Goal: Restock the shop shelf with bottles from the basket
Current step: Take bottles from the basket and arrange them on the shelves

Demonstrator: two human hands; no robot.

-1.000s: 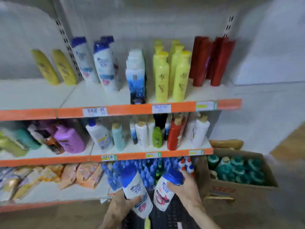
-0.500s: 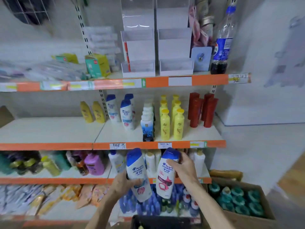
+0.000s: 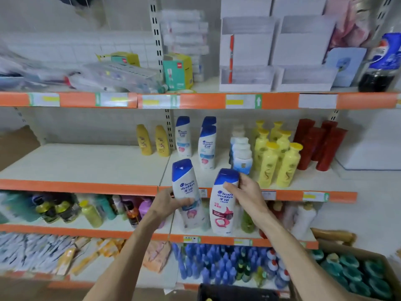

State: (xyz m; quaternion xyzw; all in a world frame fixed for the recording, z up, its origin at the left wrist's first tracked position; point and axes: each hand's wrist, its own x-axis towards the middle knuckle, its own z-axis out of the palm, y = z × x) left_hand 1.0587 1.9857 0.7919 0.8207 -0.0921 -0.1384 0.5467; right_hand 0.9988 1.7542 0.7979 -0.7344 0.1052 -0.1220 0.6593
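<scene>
My left hand (image 3: 166, 203) grips a white shampoo bottle with a blue cap (image 3: 185, 183) around its middle. My right hand (image 3: 247, 195) holds a second white, blue-capped bottle with a red label (image 3: 223, 203) near its top. Both bottles are upright, in front of the orange edge of the middle shelf (image 3: 86, 166). Matching bottles (image 3: 207, 146) stand further back on that shelf. Only the dark rim of the basket (image 3: 236, 291) shows at the bottom edge.
Yellow bottles (image 3: 275, 159), dark red bottles (image 3: 319, 144) and small white bottles (image 3: 240, 153) fill the shelf's right half. A cardboard box of teal-capped bottles (image 3: 355, 272) sits low on the right. White display boxes (image 3: 277, 51) and a cola bottle (image 3: 382, 61) stand on the top shelf.
Both hands have risen with their bottles from the basket to the level of the middle shelf's edge. The view has tilted upward, bringing the top shelf into sight.
</scene>
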